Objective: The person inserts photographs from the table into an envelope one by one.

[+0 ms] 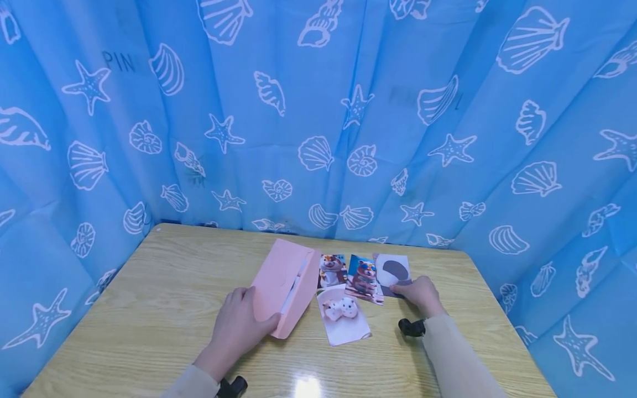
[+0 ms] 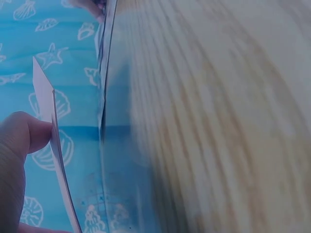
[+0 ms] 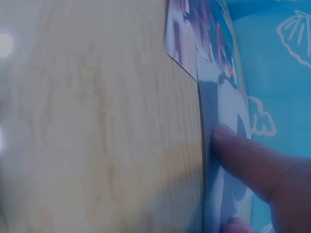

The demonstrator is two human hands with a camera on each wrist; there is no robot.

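My left hand [image 1: 240, 323] grips a pink envelope [image 1: 281, 271] by its lower left part, thumb across the near edge. The envelope is tilted above the table, and a white edge shows in its opening. In the left wrist view the thumb [image 2: 34, 131] presses against its thin side. My right hand [image 1: 422, 293] pinches a grey and white picture card [image 1: 393, 271] at its lower right edge. The right wrist view shows the thumb [image 3: 243, 158] on the card's face. This card touches or overlaps a card with a hamster in sunglasses [image 1: 363, 276].
A card with a costumed hamster [image 1: 332, 270] lies beside the envelope. Nearer, a card with two white plush-like animals [image 1: 343, 318] lies on the wooden table [image 1: 164, 287]. A blue shell-patterned curtain [image 1: 308, 110] hangs behind the table's far edge and along the sides.
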